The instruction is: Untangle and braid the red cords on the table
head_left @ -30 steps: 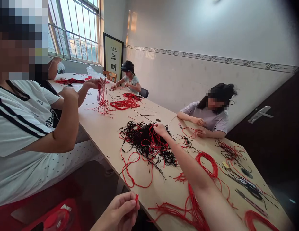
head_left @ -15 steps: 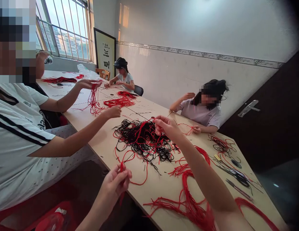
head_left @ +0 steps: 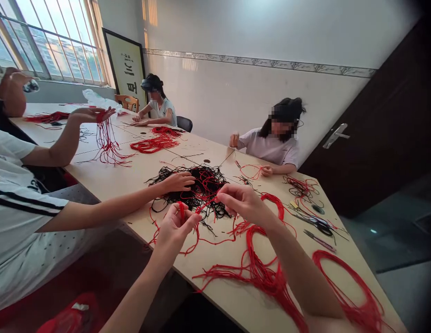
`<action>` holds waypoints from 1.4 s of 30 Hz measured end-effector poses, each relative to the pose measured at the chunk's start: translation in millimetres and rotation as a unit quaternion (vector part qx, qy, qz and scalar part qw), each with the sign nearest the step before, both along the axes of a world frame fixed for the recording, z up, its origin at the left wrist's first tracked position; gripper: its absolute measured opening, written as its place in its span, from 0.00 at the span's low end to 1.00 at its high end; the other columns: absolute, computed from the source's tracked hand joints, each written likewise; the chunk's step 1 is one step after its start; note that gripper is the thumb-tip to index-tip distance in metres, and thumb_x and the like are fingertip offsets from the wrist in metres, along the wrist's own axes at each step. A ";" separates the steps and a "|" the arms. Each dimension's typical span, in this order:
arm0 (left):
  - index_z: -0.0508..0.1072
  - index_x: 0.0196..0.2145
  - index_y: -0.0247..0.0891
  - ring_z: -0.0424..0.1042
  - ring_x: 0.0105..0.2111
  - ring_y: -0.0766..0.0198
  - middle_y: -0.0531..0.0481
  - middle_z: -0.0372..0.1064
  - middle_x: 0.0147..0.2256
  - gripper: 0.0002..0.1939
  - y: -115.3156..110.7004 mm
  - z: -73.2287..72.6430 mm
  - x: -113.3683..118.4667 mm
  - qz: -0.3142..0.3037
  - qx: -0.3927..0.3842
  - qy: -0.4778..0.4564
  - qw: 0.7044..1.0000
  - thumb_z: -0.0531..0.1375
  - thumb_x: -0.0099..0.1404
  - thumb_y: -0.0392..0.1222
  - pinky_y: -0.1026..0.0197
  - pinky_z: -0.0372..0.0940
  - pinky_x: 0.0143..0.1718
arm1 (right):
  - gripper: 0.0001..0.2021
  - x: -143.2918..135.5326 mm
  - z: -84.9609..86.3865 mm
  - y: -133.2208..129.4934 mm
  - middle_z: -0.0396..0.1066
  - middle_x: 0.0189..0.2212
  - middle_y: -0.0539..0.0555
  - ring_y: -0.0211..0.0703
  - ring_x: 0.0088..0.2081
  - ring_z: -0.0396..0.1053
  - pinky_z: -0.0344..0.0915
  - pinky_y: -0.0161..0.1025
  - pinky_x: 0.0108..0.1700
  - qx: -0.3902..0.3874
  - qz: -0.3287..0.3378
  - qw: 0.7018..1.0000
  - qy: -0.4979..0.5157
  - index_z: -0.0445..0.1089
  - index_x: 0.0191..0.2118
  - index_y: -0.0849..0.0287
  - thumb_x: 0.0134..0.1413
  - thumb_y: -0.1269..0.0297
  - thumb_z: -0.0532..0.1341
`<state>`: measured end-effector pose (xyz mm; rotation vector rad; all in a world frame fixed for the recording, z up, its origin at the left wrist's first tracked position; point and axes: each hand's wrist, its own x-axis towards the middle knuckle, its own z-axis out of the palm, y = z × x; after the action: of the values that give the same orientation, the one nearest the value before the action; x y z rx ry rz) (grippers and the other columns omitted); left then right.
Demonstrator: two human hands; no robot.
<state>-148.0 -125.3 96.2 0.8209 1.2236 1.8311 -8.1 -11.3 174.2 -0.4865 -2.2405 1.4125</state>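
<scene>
My left hand [head_left: 175,226] is closed on red cord [head_left: 181,210], with strands looped at its fingers and hanging below onto the table. Close by on the right, my right hand [head_left: 242,202] pinches a red cord strand [head_left: 209,203] between thumb and finger, and this strand runs across towards the left hand. Just beyond both hands lies a tangled heap of black cords [head_left: 163,178] mixed with red ones. A co-worker's hand [head_left: 180,181] rests on that heap. My forearms cover part of the red cords at the near side.
Bundles of red cord [head_left: 260,268] lie near my right arm, another bundle [head_left: 361,296] further right. Scissors [head_left: 321,225] and a slim pink-handled tool [head_left: 319,240] sit at the table's right. The co-worker on the left holds up red strands [head_left: 106,134]. Two more people sit across the table [head_left: 215,259].
My left hand has risen towards my right hand, which lowered slightly; they are closer together. The co-worker's near hand has come down onto the heap. The view has shifted right.
</scene>
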 end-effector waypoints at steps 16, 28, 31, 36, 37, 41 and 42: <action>0.62 0.31 0.36 0.65 0.26 0.72 0.56 0.62 0.24 0.18 16.5 -11.2 9.2 -0.005 0.024 -0.125 0.992 0.69 0.49 0.37 0.73 0.55 0.22 | 0.13 103.9 4.0 25.8 0.56 0.22 0.47 0.29 0.17 0.47 0.58 0.29 0.19 -0.296 -0.109 0.920 0.231 0.73 0.37 0.57 0.44 0.66 0.57; 0.71 0.33 0.31 0.63 0.23 0.72 0.44 0.72 0.31 0.14 8.3 -1.8 7.9 -0.060 -0.011 -0.161 0.985 0.67 0.50 0.40 0.71 0.57 0.20 | 0.17 105.7 15.1 0.9 0.69 0.30 0.49 0.33 0.23 0.67 0.68 0.32 0.22 -0.161 -0.163 0.937 0.265 0.66 0.49 0.45 0.52 0.60 0.60; 0.75 0.36 0.28 0.71 0.29 0.64 0.36 0.74 0.37 0.14 0.8 1.8 2.6 -0.099 -0.037 -0.191 0.976 0.63 0.54 0.41 0.67 0.65 0.27 | 0.14 96.6 13.7 -0.1 0.73 0.30 0.50 0.38 0.28 0.72 0.72 0.38 0.31 -0.158 -0.141 0.942 0.260 0.68 0.45 0.48 0.50 0.60 0.62; 0.76 0.39 0.27 0.72 0.42 0.51 0.34 0.73 0.42 0.14 -3.4 8.5 7.9 -0.190 -0.037 -0.218 0.957 0.59 0.59 0.40 0.54 0.65 0.47 | 0.08 57.5 -9.7 -13.8 0.75 0.33 0.55 0.44 0.40 0.73 0.68 0.44 0.46 -0.081 -0.032 0.991 0.098 0.72 0.33 0.59 0.53 0.60 0.60; 0.76 0.39 0.27 0.72 0.43 0.51 0.34 0.73 0.41 0.14 -3.1 9.1 10.3 -0.203 -0.031 -0.218 0.954 0.59 0.60 0.40 0.53 0.64 0.48 | 0.08 50.0 -16.3 -17.2 0.75 0.35 0.55 0.43 0.42 0.72 0.68 0.43 0.47 -0.056 -0.016 0.996 0.073 0.72 0.34 0.59 0.54 0.60 0.59; 0.76 0.37 0.30 0.74 0.37 0.54 0.39 0.75 0.35 0.12 -3.7 10.2 18.8 -0.227 -0.042 -0.208 0.950 0.61 0.58 0.41 0.55 0.67 0.43 | 0.09 30.3 -37.3 -25.3 0.71 0.43 0.56 0.42 0.45 0.69 0.67 0.41 0.47 0.006 -0.022 0.998 0.064 0.73 0.36 0.59 0.56 0.62 0.58; 0.76 0.36 0.31 0.75 0.35 0.55 0.40 0.75 0.34 0.11 -4.6 10.8 20.3 -0.231 -0.047 -0.205 0.950 0.62 0.58 0.41 0.56 0.68 0.40 | 0.09 27.6 -39.9 -25.9 0.71 0.44 0.56 0.42 0.44 0.70 0.67 0.41 0.46 0.005 -0.026 0.998 0.064 0.73 0.36 0.59 0.55 0.62 0.58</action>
<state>-127.7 -129.9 106.9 0.5726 0.7670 1.4500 19.5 -37.1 134.3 -0.4343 -2.1171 1.3661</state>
